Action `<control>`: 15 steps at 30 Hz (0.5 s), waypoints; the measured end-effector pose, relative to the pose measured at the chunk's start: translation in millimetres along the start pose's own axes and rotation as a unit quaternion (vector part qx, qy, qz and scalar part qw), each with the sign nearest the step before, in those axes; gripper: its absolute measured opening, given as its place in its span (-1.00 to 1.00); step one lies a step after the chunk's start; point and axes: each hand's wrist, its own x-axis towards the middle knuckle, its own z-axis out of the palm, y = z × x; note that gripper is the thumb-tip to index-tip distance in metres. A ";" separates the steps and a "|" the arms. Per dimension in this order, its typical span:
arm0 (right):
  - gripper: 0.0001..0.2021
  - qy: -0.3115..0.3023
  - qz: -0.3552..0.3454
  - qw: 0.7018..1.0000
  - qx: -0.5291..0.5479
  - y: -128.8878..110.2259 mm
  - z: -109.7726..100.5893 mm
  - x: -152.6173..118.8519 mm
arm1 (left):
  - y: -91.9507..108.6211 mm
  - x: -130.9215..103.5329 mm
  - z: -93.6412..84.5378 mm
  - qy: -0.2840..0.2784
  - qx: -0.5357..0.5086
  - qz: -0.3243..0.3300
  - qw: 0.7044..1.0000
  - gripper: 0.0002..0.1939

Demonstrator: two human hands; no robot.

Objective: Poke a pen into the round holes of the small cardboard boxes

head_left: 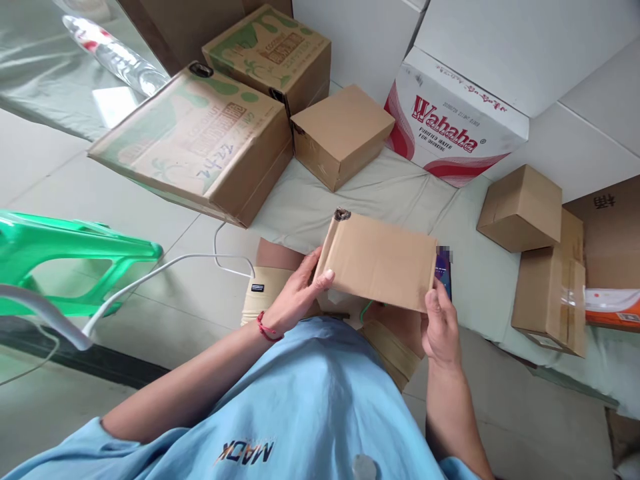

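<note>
Covering pale floor tiles (50, 167), a grey-green mat (400, 193) under cartons (200, 140).

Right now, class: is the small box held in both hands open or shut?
Shut, on the sides in view. The box shows a flat, unbroken brown face with no flap lifted; its far side is hidden.

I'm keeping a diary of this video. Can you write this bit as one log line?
left hand: holds cardboard box | right hand: holds box, dark item behind it | around: boxes, green stool
</note>
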 end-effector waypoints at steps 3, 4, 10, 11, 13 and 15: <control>-0.27 -0.048 0.020 0.996 0.067 -6.5 6.4 -14.9 | -4.2 -2.1 -7.4 0.056 -0.074 -0.011 0.996 -0.31; -0.25 -0.065 0.026 0.993 0.095 -8.3 7.6 -18.7 | -5.6 -3.3 -11.0 0.071 -0.085 -0.007 0.994 -0.32; -0.01 -0.123 0.052 0.977 0.164 -10.7 1.6 -26.2 | 4.2 -8.6 -30.4 0.065 -0.127 0.010 0.990 -0.23; 0.00 -0.138 0.054 0.975 0.163 -9.7 -1.3 -26.7 | 8.6 -8.7 -31.6 0.053 -0.115 0.019 0.992 -0.22; -0.01 -0.157 0.051 0.974 0.155 -7.1 -7.3 -28.4 | 18.7 -8.0 -31.6 0.021 -0.059 0.057 0.996 -0.22; -0.07 -0.131 0.048 0.981 0.138 -3.7 -13.5 -30.9 | 28.9 -6.3 -28.4 -0.019 0.012 0.118 0.993 -0.23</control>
